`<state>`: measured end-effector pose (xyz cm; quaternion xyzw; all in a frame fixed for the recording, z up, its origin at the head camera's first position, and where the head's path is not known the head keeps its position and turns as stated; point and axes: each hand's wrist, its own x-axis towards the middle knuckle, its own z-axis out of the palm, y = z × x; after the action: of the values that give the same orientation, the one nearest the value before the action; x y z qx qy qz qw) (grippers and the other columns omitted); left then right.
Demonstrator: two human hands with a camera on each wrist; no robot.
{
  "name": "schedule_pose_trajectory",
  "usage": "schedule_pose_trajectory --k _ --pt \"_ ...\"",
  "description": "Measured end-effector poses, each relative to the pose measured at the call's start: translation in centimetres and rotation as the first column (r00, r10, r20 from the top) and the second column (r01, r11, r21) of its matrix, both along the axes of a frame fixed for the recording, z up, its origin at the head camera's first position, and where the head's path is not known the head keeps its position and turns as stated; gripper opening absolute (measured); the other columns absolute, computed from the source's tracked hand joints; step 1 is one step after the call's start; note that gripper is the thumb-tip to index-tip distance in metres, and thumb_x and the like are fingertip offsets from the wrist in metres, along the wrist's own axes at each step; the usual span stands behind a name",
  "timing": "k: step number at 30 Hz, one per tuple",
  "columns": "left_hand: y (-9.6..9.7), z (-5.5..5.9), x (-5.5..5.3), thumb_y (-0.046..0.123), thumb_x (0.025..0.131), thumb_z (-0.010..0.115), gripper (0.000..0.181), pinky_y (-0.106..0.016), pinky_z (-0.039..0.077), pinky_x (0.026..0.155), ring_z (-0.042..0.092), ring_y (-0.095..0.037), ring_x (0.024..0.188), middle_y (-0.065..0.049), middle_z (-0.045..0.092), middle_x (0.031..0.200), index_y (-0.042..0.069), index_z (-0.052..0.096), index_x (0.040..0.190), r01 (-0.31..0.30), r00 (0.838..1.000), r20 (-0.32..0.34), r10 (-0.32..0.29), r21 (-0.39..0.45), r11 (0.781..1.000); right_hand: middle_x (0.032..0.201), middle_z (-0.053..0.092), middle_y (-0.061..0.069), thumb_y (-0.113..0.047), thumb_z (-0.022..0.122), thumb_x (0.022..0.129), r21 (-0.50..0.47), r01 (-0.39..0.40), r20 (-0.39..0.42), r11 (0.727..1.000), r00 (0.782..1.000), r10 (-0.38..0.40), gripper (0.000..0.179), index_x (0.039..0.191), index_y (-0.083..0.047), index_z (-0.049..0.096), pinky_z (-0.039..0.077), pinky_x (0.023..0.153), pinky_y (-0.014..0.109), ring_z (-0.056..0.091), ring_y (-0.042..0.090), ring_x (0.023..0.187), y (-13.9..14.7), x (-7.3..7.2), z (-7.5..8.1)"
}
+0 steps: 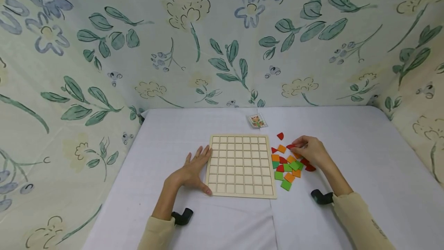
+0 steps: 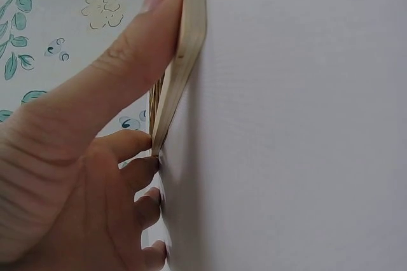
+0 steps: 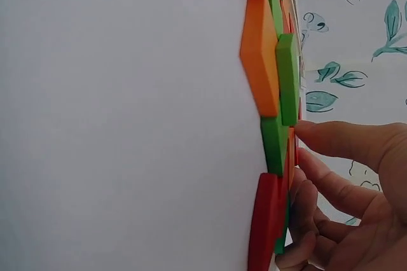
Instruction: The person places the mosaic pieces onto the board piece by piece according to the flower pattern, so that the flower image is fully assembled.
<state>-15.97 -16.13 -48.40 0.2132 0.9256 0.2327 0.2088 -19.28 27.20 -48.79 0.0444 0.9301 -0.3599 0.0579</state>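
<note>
A pale wooden grid board (image 1: 241,166) lies on the white cloth, its square cells bare. Along its left edge my left hand (image 1: 192,171) rests with fingers spread, the thumb against the near left corner. In the left wrist view the thumb (image 2: 137,48) lies along the board's wooden edge (image 2: 184,55). To the right of the board, my right hand (image 1: 311,151) pinches a red quarter-round piece (image 1: 290,146) between thumb and fingers, over the far side of a loose pile. In the right wrist view the right hand (image 3: 356,188) is behind green, orange and red pieces.
Several loose pieces, among them a green square (image 1: 286,185) and an orange square (image 1: 289,177), lie right of the board. A lone red piece (image 1: 280,136) sits farther back. A small patterned card (image 1: 257,121) lies behind the board. Floral cloth (image 1: 222,41) hangs around the table.
</note>
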Motion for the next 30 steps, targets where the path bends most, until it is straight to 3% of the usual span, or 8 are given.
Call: schedule_pose_trajectory --k 13,21,30 --pt "-0.03 -0.13 0.10 0.044 0.056 0.101 0.150 -0.062 -0.007 0.131 -0.008 -0.034 0.163 -0.009 -0.003 0.176 0.009 0.006 0.167 -0.003 1.000 0.011 0.003 0.007 1.000 0.109 0.067 0.023 -0.012 0.073 0.095 -0.033 -0.044 0.066 0.998 0.997 0.046 0.032 0.123 0.003 0.068 0.055 0.063 0.021 0.060 0.025 0.080 0.12 -0.76 0.27" --pt "0.05 -0.06 0.08 0.043 0.056 0.101 0.150 -0.060 -0.007 0.131 -0.008 -0.033 0.163 -0.008 -0.003 0.176 0.010 0.006 0.167 -0.006 1.000 0.007 0.006 0.002 1.000 0.103 0.066 0.021 -0.016 0.073 0.095 0.003 -0.064 0.077 0.998 0.995 0.063 0.032 0.119 0.004 0.067 0.052 0.064 0.023 0.058 0.023 0.079 0.13 -0.92 0.24" --pt "-0.01 0.03 0.05 0.043 0.056 0.101 0.150 -0.061 -0.007 0.131 -0.008 -0.033 0.163 -0.009 -0.003 0.176 0.010 0.006 0.167 -0.009 1.000 0.007 0.009 -0.003 1.000 0.102 0.066 0.019 -0.023 0.073 0.097 -0.032 -0.062 0.069 0.998 0.996 0.064 0.038 0.123 0.003 0.065 0.053 0.061 0.022 0.058 0.022 0.076 -0.08 -1.04 0.40"
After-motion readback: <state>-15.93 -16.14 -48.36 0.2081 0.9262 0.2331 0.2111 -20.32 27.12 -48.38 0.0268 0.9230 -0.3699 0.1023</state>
